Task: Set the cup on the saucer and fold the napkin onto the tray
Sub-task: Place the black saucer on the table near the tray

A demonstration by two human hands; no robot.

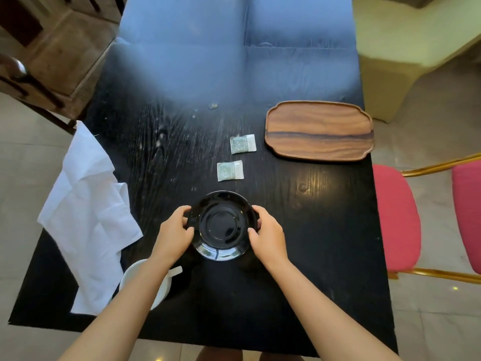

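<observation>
Head view, read from left to right. At the left edge of the frame, a white napkin lies rumpled and unfolded, partly draped over the edge of the black table. At lower left, just right of the napkin's lower part, a white cup stands on the table, largely hidden beneath the left forearm; its handle shows to the right of the arm. At lower centre, the black saucer is gripped at opposite rims: the left hand curls its fingers over the left rim, and the right hand clasps the right rim, thumb on top. Whether the saucer rests on the table or is slightly raised cannot be told. Above the saucer, at centre, lie two small green sachets (no part of the stated task). At upper right sits the wooden tray, bare, well apart from the saucer and the napkin.

Step in hand, by judgement: positioning the saucer, ahead of setting the cup on it. The next move calls for releasing the saucer, taking the cup with the left hand, and lowering it upright into the saucer's central well. The napkin is not yet folded.
</observation>
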